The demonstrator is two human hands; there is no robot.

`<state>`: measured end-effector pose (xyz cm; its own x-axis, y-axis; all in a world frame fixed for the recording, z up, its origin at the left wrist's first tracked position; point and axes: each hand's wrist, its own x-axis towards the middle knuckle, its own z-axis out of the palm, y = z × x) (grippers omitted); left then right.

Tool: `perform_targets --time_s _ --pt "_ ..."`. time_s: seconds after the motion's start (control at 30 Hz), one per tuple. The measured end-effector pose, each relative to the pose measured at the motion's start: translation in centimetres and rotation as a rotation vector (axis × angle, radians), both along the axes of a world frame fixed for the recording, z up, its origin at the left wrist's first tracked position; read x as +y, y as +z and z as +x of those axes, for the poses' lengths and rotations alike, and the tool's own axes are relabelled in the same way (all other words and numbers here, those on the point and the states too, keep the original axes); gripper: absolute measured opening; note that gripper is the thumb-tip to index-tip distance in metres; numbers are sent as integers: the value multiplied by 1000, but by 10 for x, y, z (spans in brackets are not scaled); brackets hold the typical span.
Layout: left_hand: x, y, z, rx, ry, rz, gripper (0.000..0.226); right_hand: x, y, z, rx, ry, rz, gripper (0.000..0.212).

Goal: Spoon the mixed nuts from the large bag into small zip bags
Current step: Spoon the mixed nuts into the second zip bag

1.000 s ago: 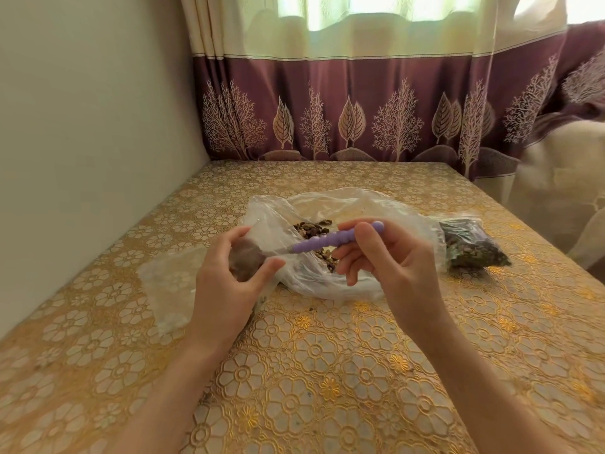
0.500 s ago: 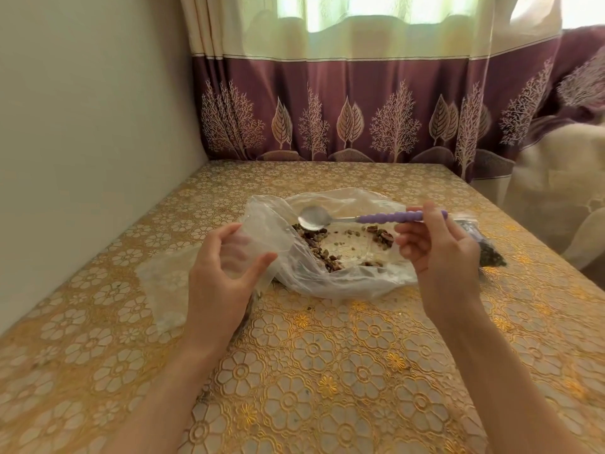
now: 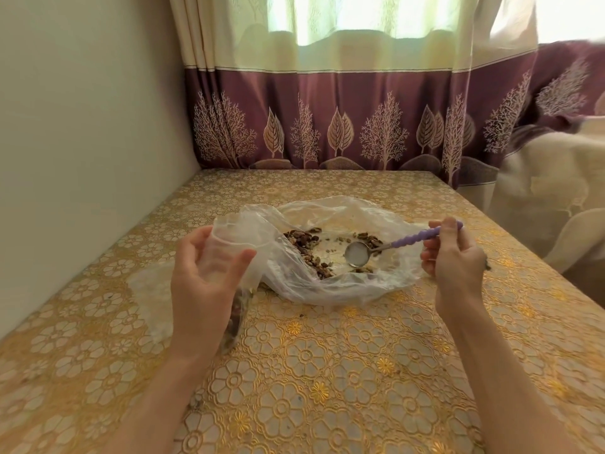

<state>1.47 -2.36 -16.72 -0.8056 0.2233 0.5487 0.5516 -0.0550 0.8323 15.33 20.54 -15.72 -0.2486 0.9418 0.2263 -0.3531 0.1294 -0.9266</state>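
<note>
1. On the table with the gold flower-pattern cloth (image 3: 327, 371), seen from the head camera, the large clear crumpled plastic bag (image 3: 343, 283) lies open and flat, with the brown mixed nuts (image 3: 302, 240) scattered thin inside it.
2. The left hand (image 3: 206, 283) holds the small clear zip bag (image 3: 226, 239); fingers and thumb curl around its mouth and keep it open. A few nuts show lower in this bag, beside the wrist.
3. The right hand (image 3: 453, 257) pinches the handle of the metal spoon with the purple beaded handle (image 3: 415, 239). The bowl of the spoon looks empty and is low inside the large bag, near the nuts.
4. I think the step now is scooping. To do it well, push the bowl under the thicker pile at the left and keep it level when lifting.
5. The thin film is soft and wrinkled, so it may slide with the spoon; the cloth is embossed and shiny.
</note>
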Motion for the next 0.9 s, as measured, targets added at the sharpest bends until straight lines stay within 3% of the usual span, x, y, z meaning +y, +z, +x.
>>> perform_targets --time_s 0.43,0.9 --pt "0 1 4 14 -30 -53 61 7 -9 0 -168 -4 105 35" --pt "0 1 4 25 -43 -66 46 3 -10 -1 -146 -46 38 38"
